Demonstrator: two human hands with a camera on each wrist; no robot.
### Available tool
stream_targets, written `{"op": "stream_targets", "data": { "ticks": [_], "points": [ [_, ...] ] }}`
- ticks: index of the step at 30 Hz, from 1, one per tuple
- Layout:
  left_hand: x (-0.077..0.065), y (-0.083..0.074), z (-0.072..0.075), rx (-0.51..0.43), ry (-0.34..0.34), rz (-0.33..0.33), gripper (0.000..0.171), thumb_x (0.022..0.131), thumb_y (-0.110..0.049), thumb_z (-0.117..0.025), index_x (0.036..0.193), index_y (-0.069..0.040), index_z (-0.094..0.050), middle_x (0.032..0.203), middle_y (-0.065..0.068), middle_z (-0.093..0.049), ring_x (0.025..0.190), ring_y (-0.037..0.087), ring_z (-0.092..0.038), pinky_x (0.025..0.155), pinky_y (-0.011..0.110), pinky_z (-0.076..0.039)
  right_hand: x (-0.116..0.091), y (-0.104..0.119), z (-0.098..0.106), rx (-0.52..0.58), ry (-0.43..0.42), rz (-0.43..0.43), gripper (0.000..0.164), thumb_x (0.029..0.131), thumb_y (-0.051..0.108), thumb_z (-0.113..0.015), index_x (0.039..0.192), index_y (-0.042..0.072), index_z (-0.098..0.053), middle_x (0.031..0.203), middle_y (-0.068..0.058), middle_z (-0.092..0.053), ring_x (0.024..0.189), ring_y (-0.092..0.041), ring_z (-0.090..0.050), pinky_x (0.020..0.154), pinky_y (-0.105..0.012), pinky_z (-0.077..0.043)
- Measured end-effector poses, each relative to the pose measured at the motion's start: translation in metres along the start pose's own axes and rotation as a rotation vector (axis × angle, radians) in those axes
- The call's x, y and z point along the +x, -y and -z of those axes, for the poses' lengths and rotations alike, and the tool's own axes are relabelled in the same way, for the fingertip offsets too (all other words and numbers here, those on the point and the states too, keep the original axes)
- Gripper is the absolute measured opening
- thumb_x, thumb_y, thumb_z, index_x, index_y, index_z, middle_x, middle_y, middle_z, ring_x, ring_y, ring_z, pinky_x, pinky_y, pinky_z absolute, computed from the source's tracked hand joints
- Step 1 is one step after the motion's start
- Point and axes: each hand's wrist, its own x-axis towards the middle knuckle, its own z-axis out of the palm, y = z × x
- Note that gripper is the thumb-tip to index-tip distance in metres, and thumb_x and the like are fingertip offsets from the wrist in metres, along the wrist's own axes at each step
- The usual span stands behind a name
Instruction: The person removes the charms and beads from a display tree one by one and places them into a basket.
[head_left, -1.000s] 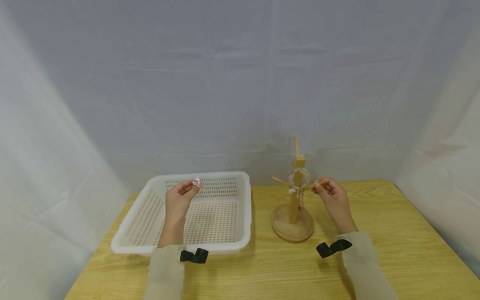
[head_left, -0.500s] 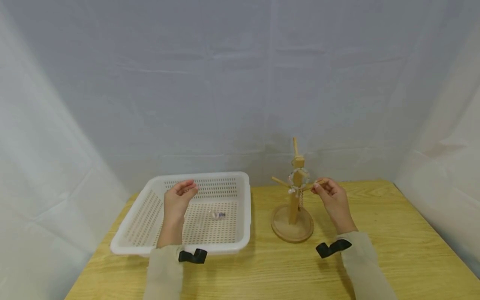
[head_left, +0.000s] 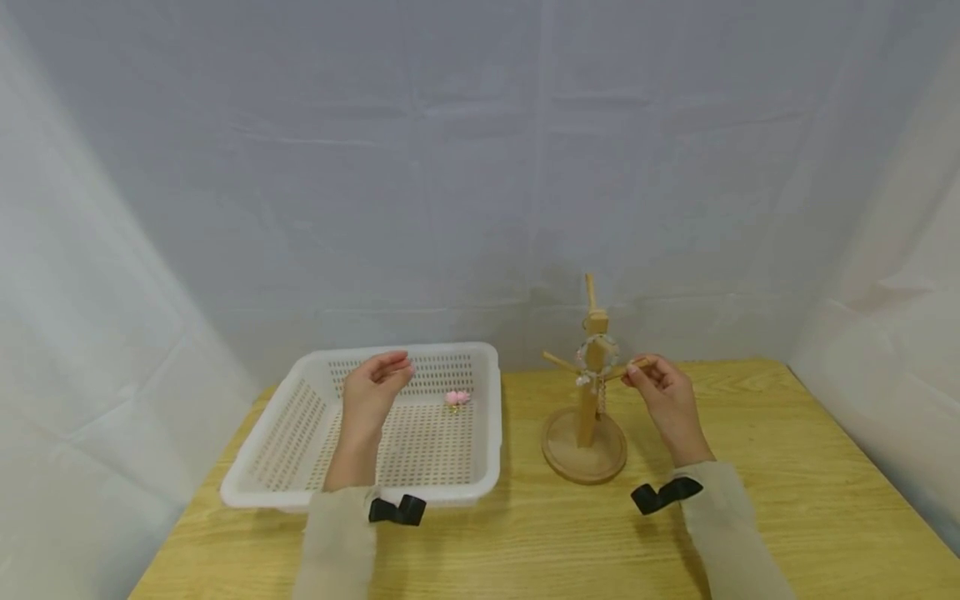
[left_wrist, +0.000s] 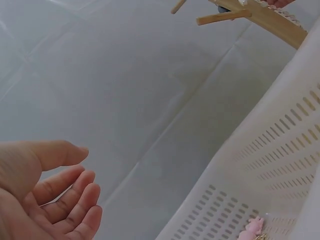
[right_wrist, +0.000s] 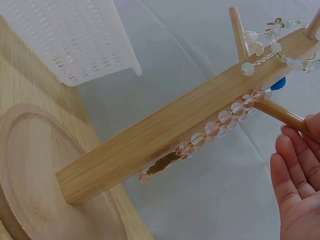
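My left hand hovers over the white basket, its fingers loosely bent and holding nothing. Inside that basket, by the far right corner, is a small pink figure charm with a gold-coloured part. With thumb and fingers my right hand pinches the end of a wooden peg on an upright wooden stand. From this peg hangs a bracelet of clear and pink beads. A pale bracelet with green beads and a dangling round bead hangs higher up the post.
The stand's round base rests on the wooden table, right of the basket. Another bare-ended peg points left. A small blue piece shows behind the post. White sheeting encloses the back and sides.
The left hand let go of the charm, which dropped into the basket and came to lie farther right and back. That hand then shifted slightly right and up. The right hand stayed put.
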Motion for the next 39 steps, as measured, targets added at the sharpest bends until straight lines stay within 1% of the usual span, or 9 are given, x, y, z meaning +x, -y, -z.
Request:
{"op": "stream_targets", "data": {
  "ticks": [5,10,13,18,21,24,28,32,39],
  "points": [
    [-0.003,-0.005,-0.013,0.03,0.032,-0.032,0.03,0.084,-0.002,-0.068,0.113,0.003,-0.063,0.109,0.017,-0.065,0.081,0.004,-0.058,0.07,0.014,-0.048,0.001,-0.001,0.0,-0.016,-0.008,0.001,0.028,0.095,0.01,-0.055,0.106,-0.016,-0.05,0.079,0.008,-0.062,0.076,-0.001,-0.061,0.076,-0.016,-0.051],
    [-0.011,-0.006,-0.03,0.048,0.113,-0.047,0.028,0.085,-0.005,-0.067,0.113,-0.001,-0.064,0.11,0.015,-0.064,0.089,0.014,-0.059,0.074,0.019,-0.049,0.002,-0.001,0.001,-0.007,-0.008,-0.007,0.028,0.095,0.009,-0.055,0.107,-0.016,-0.05,0.079,0.008,-0.062,0.076,-0.001,-0.061,0.076,-0.016,-0.051],
    [-0.017,-0.01,-0.041,0.028,0.146,-0.054,0.028,0.085,-0.005,-0.067,0.113,-0.001,-0.064,0.111,0.017,-0.064,0.092,0.018,-0.059,0.076,0.02,-0.049,0.003,-0.011,0.003,0.003,-0.012,-0.012,0.026,0.095,0.011,-0.056,0.106,-0.012,-0.053,0.079,0.008,-0.062,0.076,-0.002,-0.061,0.076,-0.017,-0.052],
    [-0.021,-0.018,-0.055,-0.024,0.149,-0.101,0.028,0.082,0.0,-0.069,0.109,0.003,-0.065,0.107,0.019,-0.066,0.085,0.013,-0.06,0.073,0.015,-0.049,0.007,-0.028,0.007,0.021,-0.02,-0.017,0.021,0.094,0.016,-0.058,0.103,-0.002,-0.056,0.081,0.007,-0.062,0.079,-0.005,-0.063,0.078,-0.019,-0.052],
    [-0.024,-0.021,-0.063,-0.051,0.149,-0.134,0.028,0.081,0.001,-0.069,0.109,0.005,-0.065,0.105,0.018,-0.067,0.082,0.01,-0.06,0.072,0.015,-0.049,0.007,-0.028,0.007,0.017,-0.024,-0.015,0.024,0.094,0.017,-0.059,0.103,-0.004,-0.055,0.081,0.007,-0.063,0.079,-0.006,-0.063,0.079,-0.02,-0.052],
    [-0.029,-0.024,-0.071,-0.075,0.177,-0.16,0.028,0.081,0.0,-0.07,0.109,0.005,-0.065,0.106,0.02,-0.066,0.082,0.009,-0.06,0.071,0.015,-0.05,0.006,-0.028,0.008,0.016,-0.023,-0.013,0.028,0.094,0.017,-0.059,0.106,-0.009,-0.054,0.081,0.006,-0.063,0.079,-0.006,-0.063,0.079,-0.021,-0.052],
    [-0.035,-0.026,-0.081,-0.097,0.215,-0.192,0.028,0.082,-0.001,-0.07,0.108,0.006,-0.064,0.105,0.021,-0.065,0.083,0.012,-0.061,0.073,0.017,-0.051,0.005,-0.028,0.008,0.029,-0.016,-0.016,0.031,0.094,0.015,-0.058,0.108,-0.012,-0.052,0.082,0.007,-0.063,0.079,-0.005,-0.063,0.078,-0.02,-0.052],
    [-0.039,-0.029,-0.087,-0.095,0.227,-0.221,0.027,0.082,-0.002,-0.07,0.108,0.005,-0.064,0.104,0.02,-0.066,0.086,0.017,-0.062,0.075,0.017,-0.051,0.005,-0.028,0.006,0.049,-0.011,-0.022,0.033,0.094,0.015,-0.058,0.109,-0.013,-0.051,0.082,0.007,-0.063,0.08,-0.006,-0.063,0.079,-0.019,-0.052],
    [-0.047,-0.028,-0.1,-0.082,0.262,-0.251,0.028,0.083,-0.005,-0.07,0.109,0.004,-0.065,0.105,0.019,-0.065,0.09,0.024,-0.062,0.078,0.021,-0.051,0.006,-0.028,0.004,0.019,-0.01,-0.017,0.03,0.094,0.019,-0.058,0.106,-0.008,-0.054,0.082,0.008,-0.063,0.08,-0.006,-0.063,0.079,-0.018,-0.051]
  ]
}}
